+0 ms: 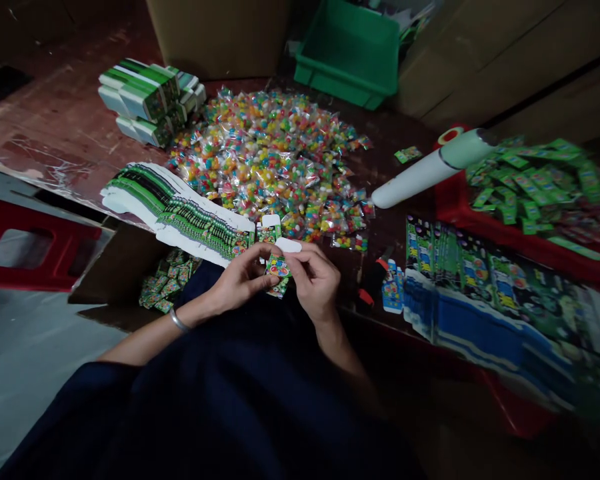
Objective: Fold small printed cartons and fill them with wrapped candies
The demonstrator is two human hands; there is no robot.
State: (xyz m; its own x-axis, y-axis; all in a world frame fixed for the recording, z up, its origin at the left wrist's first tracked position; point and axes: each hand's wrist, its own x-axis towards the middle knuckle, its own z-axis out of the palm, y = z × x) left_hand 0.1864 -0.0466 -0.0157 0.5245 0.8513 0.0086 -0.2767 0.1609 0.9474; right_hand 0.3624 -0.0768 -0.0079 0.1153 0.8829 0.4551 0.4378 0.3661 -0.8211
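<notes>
Both hands, the left hand [237, 280] and right hand [314, 280], are pinching a small printed carton [279, 265] with closed fingers just above the surface [70, 127] edge, its long axis running away from the person, open white flap [289, 245] pointing toward the candy packet heap [275, 157], lower end hidden behind fingers.

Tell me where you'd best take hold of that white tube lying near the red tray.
Probably around the middle of the white tube, coming down from above. It lies on its side, slanting across the table, with its pale green end over the red tray. The bare round body offers two opposite sides for a grip.
</notes>
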